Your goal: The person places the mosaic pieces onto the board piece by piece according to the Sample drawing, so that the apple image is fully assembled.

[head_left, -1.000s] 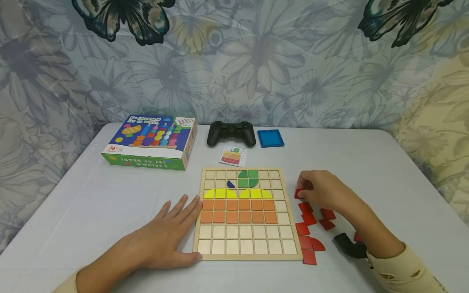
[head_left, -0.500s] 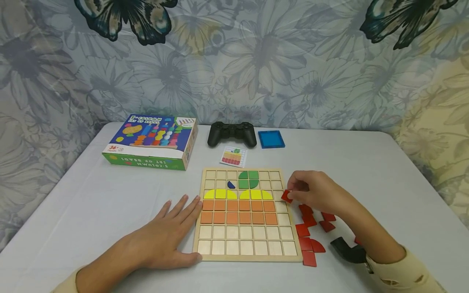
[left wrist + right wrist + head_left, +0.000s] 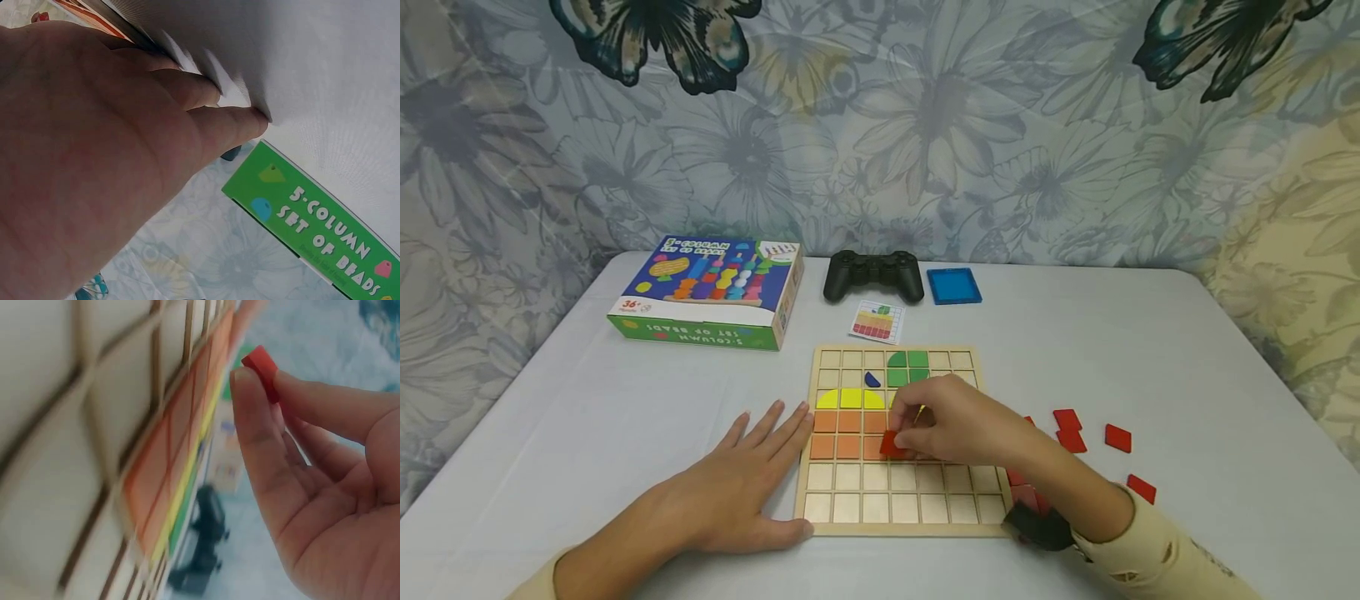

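Observation:
My right hand point(image 3: 958, 421) pinches a red tile point(image 3: 890, 444) between thumb and fingers, over the orange rows of a wooden grid board point(image 3: 917, 528). In the right wrist view the red tile point(image 3: 262, 365) stands out past the fingertips. Orange tiles point(image 3: 848, 447) fill two rows, partly hidden by this hand. Above them lie yellow pieces point(image 3: 851, 399), green pieces point(image 3: 897, 377) and a small blue piece point(image 3: 872, 380). The two rows nearest me show bare wood. With fingers spread, my left hand point(image 3: 745, 483) rests flat on the table, fingertips at the board's left edge.
Loose red tiles point(image 3: 1117, 438) lie right of the board, some hidden under the right forearm. Behind the board are a small pattern card point(image 3: 877, 322), a black game controller point(image 3: 874, 277) and a shallow blue tray point(image 3: 954, 286). A bead-set box point(image 3: 707, 279) stands back left.
My right hand has carried the red tile leftward, from the table beside the board to over its orange rows. The left hand stays where it was.

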A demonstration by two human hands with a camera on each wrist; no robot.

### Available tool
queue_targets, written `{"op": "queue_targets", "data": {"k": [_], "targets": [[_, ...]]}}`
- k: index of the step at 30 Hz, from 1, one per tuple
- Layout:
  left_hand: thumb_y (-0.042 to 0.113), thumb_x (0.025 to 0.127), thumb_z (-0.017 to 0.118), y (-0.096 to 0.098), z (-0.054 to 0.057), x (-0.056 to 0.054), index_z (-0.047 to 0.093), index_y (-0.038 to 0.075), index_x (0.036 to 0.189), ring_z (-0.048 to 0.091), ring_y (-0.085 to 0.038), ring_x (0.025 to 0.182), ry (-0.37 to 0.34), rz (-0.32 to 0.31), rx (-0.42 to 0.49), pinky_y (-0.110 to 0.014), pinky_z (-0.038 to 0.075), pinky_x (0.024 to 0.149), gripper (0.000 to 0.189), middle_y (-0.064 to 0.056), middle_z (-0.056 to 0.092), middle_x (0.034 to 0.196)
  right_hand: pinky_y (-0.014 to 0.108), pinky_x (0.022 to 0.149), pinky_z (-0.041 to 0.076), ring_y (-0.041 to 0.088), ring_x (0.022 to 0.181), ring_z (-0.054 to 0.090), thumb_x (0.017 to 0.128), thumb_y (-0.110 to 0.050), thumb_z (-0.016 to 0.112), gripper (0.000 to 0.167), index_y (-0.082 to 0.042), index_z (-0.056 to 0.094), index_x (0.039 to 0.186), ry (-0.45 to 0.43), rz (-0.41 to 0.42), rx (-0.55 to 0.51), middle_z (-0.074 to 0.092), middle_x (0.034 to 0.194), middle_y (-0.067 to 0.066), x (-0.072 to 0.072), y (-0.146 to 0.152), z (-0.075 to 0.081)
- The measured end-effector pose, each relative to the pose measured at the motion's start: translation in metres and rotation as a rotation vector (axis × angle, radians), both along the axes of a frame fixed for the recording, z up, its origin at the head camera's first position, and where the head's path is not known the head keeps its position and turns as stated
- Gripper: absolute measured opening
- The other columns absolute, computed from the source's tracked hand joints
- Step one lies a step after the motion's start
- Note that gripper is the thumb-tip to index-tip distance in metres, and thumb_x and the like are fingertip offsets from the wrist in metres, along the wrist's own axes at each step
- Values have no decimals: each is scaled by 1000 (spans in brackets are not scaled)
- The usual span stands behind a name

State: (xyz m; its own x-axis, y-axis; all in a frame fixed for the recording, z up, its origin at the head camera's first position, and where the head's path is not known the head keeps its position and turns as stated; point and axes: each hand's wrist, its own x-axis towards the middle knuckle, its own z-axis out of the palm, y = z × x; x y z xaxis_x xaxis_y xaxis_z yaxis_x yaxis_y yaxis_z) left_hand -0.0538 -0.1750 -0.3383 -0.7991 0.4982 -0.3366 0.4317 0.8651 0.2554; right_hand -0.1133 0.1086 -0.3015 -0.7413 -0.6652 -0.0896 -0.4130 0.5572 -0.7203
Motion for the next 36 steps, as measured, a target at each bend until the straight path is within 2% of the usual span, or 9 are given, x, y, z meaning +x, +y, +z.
{"op": "queue_targets", "data": {"k": [3,9,17,25,32,36], "targets": [[82,78,53,0,0,0,20,17,162,1,-26,153,-4,3,-3,-63,10,115,111,3,9,167,26,66,53,11,72,56,86,-3,78,16,-15,69,82,29,52,4,62,75,-11,4,-19,-3],[81,80,53,-2,1,1,19,16,162,1,-27,153,6,-12,20,-63,11,115,110,2,9,167,23,62,49,9,66,54,86,-3,77,17,-15,68,79,35,98,51,60,69,-12,10,-51,-5],[82,81,51,-3,1,1,19,15,162,1,-27,153,12,-25,27,-64,10,115,110,2,7,168,19,57,43,6,63,52,90,-5,73,24,-19,63,73,93,148,130,56,64,-12,13,-77,-7],[81,82,52,-3,2,1,18,15,162,2,-28,152,16,-29,29,-64,11,115,109,2,8,168,17,63,41,4,65,49,87,-8,77,20,-19,68,72,274,253,305,52,65,-14,21,-88,-8],[81,83,51,-3,2,0,19,14,162,3,-29,152,13,-32,36,-65,11,115,108,1,9,168,17,64,45,2,69,50,87,-13,76,5,-18,75,87,412,288,361,58,77,-13,40,-83,-6],[81,82,51,-2,2,0,19,15,162,2,-28,152,11,-23,29,-64,10,115,109,1,8,168,18,59,42,4,69,48,86,-14,76,3,-17,75,85,489,295,358,56,79,-11,50,-74,-7]]}}
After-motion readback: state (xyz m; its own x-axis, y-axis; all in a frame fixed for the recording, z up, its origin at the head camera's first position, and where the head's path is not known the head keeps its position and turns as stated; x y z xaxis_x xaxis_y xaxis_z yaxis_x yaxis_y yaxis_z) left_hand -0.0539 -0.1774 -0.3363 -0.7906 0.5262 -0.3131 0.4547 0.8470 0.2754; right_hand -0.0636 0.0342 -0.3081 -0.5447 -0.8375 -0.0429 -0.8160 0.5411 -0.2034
